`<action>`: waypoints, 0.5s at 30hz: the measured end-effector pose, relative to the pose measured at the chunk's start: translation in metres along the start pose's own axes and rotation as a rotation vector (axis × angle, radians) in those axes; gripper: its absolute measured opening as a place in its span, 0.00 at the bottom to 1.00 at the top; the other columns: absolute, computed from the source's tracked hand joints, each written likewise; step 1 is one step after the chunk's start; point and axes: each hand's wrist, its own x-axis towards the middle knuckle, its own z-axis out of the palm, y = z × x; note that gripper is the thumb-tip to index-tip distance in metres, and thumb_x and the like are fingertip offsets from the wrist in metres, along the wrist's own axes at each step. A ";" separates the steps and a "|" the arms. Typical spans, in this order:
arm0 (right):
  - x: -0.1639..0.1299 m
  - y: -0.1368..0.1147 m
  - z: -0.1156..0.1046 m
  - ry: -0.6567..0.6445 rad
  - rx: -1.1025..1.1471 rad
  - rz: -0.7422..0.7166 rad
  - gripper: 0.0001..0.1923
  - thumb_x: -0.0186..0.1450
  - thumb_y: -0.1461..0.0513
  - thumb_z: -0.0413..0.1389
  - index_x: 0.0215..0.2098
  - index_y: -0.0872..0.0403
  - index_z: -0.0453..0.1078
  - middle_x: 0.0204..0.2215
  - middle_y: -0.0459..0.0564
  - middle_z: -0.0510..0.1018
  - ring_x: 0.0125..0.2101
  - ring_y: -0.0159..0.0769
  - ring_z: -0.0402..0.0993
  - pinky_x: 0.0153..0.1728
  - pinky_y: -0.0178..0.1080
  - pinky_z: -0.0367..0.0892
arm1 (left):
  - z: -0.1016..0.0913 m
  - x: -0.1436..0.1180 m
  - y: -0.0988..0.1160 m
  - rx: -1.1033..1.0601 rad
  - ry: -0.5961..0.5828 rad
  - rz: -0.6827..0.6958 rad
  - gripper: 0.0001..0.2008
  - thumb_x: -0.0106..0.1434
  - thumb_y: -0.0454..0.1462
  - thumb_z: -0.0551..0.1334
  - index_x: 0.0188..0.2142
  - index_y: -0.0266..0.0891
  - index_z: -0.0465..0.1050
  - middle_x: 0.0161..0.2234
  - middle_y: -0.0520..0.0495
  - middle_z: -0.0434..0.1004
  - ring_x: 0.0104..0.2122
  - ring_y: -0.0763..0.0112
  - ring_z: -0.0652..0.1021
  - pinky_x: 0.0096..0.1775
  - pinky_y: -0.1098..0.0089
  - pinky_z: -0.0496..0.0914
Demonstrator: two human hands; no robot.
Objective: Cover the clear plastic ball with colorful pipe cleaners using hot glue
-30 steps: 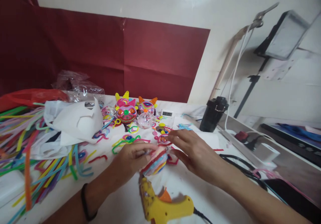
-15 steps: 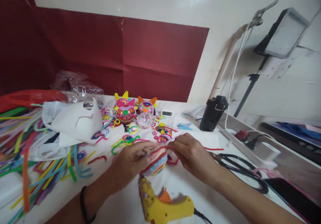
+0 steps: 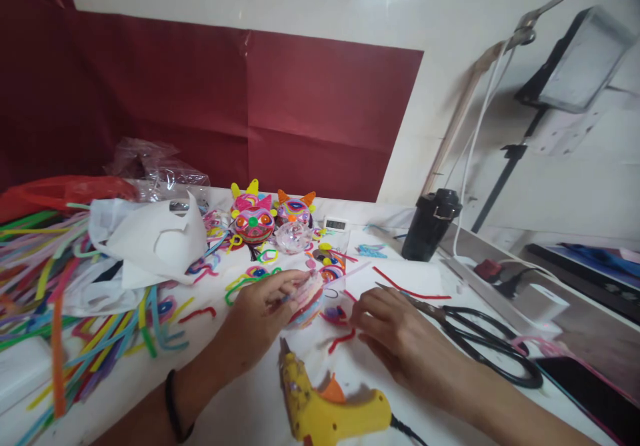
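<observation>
My left hand (image 3: 260, 306) is closed around a rounded piece striped with coloured pipe cleaners (image 3: 307, 303), with pink, red and blue bands showing. A pale lilac strip (image 3: 357, 267) runs off its far side. My right hand (image 3: 393, 329) is apart from the piece, low over the table, its fingers bent with a gap between them and nothing seen in them. Close to its fingertips are a short red pipe cleaner (image 3: 341, 341) and a blue-centred coil (image 3: 335, 313). A yellow hot glue gun (image 3: 330, 409) lies in front of me.
Black-handled scissors (image 3: 450, 313) and a phone (image 3: 580, 386) lie on the right. Loose pipe cleaners (image 3: 100, 346) and a white paper cutout (image 3: 155, 239) spread leftward. Finished decorated balls (image 3: 254, 223) stand behind, with a black bottle (image 3: 431, 226) at back right.
My right hand has come off the striped piece and moved right and down. My left hand still holds the piece, turned a little and raised slightly off the glue gun's tip.
</observation>
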 end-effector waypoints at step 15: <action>-0.024 -0.029 0.024 0.020 -0.133 -0.269 0.15 0.68 0.63 0.46 0.51 0.55 0.67 0.44 0.55 0.79 0.40 0.43 0.77 0.39 0.40 0.73 | 0.001 0.004 -0.004 0.137 -0.044 0.017 0.20 0.59 0.38 0.59 0.50 0.37 0.73 0.36 0.45 0.77 0.34 0.66 0.77 0.36 0.70 0.71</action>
